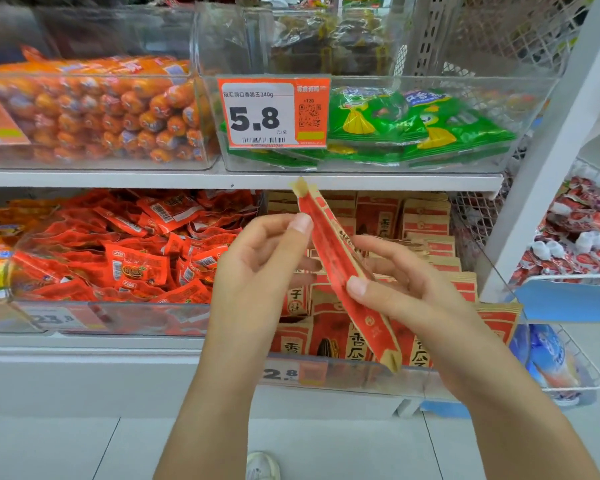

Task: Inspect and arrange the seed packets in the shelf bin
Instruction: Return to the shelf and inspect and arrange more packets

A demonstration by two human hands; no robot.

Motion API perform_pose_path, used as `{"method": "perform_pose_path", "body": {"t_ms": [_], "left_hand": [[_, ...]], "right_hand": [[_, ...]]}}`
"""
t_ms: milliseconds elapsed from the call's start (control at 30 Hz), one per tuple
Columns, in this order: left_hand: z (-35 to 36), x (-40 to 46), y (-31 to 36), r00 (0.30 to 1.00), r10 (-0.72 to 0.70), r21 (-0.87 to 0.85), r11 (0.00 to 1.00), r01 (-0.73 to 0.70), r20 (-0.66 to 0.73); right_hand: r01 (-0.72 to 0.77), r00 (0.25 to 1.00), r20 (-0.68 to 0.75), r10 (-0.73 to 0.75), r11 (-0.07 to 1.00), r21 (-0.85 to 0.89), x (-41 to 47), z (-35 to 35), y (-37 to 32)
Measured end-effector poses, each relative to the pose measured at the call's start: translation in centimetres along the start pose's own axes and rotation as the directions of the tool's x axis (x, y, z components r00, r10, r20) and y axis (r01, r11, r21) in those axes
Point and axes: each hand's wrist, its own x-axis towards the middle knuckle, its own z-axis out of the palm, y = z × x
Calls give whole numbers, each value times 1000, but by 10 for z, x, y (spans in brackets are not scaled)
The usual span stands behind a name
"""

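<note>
I hold one red and tan seed packet (340, 268) edge-on in front of the lower shelf, tilted from upper left to lower right. My left hand (260, 258) pinches its upper part, thumb on the near face. My right hand (406, 289) grips its lower middle, thumb in front and fingers behind. Behind the held packet, the clear shelf bin (364, 374) holds several matching seed packets (420, 220) standing in rows.
A bin of loose red snack packs (125, 251) sits to the left. On the shelf above are orange sausages (111, 112), green packets (420, 129) and a 5.8 price tag (274, 112). A white upright (548, 147) and a wire basket (575, 379) stand right.
</note>
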Motion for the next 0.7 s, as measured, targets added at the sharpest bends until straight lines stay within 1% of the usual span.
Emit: {"method": "perform_pose_path", "body": {"t_ms": [100,200,367,700], "left_hand": [[-2,1,-1,998,2,-34,999,-4,-59],[-4,1,-3,998,24,-17,1000,-25,-54],[3,-3,-3,999,51,-15,999,-51,9],[5,-2,-4,993,88,-41,996,-85,74]], "right_hand": [[14,998,64,-11,999,-47,0,4,-1],[41,998,44,-37,996,-82,2,7,1],[78,996,-32,-81,994,-78,3,13,5],[112,993,-50,-111,994,13,5,19,6]]}}
